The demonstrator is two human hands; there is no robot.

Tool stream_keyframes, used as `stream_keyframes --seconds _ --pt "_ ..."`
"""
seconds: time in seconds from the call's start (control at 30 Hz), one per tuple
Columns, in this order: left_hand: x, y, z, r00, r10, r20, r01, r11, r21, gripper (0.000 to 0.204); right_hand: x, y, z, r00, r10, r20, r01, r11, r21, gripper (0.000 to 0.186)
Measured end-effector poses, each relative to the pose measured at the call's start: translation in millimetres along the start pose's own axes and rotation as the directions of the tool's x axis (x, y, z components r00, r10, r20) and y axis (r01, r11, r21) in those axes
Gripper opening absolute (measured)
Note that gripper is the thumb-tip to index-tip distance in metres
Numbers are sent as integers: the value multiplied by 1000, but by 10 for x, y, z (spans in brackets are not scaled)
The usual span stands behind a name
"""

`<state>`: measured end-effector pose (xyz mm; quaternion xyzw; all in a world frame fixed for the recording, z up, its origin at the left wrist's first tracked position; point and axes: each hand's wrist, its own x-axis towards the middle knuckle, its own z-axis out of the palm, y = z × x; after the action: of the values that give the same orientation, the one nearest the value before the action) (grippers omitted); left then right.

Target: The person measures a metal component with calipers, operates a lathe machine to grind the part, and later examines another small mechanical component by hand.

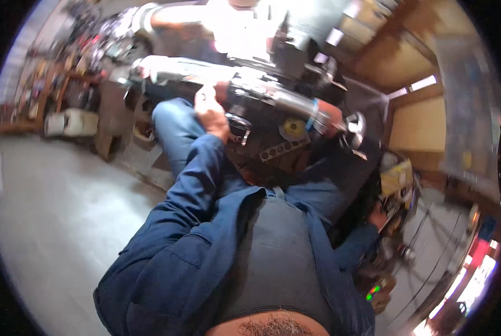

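Observation:
A long, shiny metal machine (256, 89) that looks like a lathe runs across in front of my knees. My left hand (210, 115) is raised against its near side, fingers pressed together around something too blurred to make out. Just right of that hand, a black round part with a metal lever (239, 129) hangs below the machine. A metal handwheel (354, 129) stands at the machine's right end. Low on my right, my right hand (378, 217) reaches beside a yellow box-shaped object (396, 180). Its fingers are blurred and partly hidden, so what it touches is unclear.
Below the machine lie a yellow disc (293, 129) and a pale strip with round holes (284, 150). Cluttered shelves (49, 95) and a white container (71, 123) stand left. Wooden cabinets (418, 123) rise at right; cables (438, 255) cross the floor. Bright glare covers the top.

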<state>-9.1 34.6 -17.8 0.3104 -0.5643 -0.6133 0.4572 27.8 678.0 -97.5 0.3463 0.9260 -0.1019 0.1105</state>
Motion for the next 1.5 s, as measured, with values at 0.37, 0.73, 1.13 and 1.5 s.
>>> stream_keyframes --seconds 0.37,0.73,1.13,1.5 --pt "-30 -219 -207 999 8 32 -3 988 -155 16 -1857 -3367 -1811 480 -877 8 155 94 983 52" --pt "26 13 -268 978 -153 140 184 951 -248 15 -3431 -6053 -778 -384 -853 352 480 142 866 38" --pt "64 35 -406 941 -286 184 335 869 -364 20 -3485 -6446 -72 -373 -757 537 909 -182 374 47" --pt "75 -17 -432 930 -292 221 348 893 -285 12 -3432 -6367 -25 -336 -731 595 898 -58 435 41"
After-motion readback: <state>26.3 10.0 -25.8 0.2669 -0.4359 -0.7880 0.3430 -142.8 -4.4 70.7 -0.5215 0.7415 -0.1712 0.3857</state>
